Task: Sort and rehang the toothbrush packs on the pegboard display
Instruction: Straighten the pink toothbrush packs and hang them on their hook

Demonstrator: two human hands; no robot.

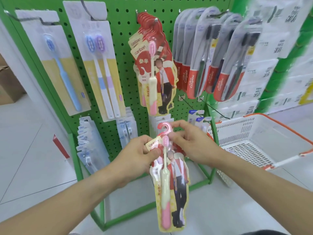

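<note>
I hold a canban toothbrush pack (171,189) with a pink and cream brush in front of the green pegboard (122,48). My left hand (138,158) grips its upper left edge near the label. My right hand (189,141) pinches the top by the pink hook (163,128). Several matching canban packs (152,65) hang from a peg at the upper middle. Red and grey Colgate packs (211,61) hang to their right. Pale packs with blue and purple brushes (100,65) and a single blue brush (55,61) hang on the left.
A white basket with an orange rim (264,141) stands at the right of the rack. More small packs (89,143) hang on the lower left pegs, others (127,126) lower middle. A cardboard box (8,82) sits at far left on the pale floor.
</note>
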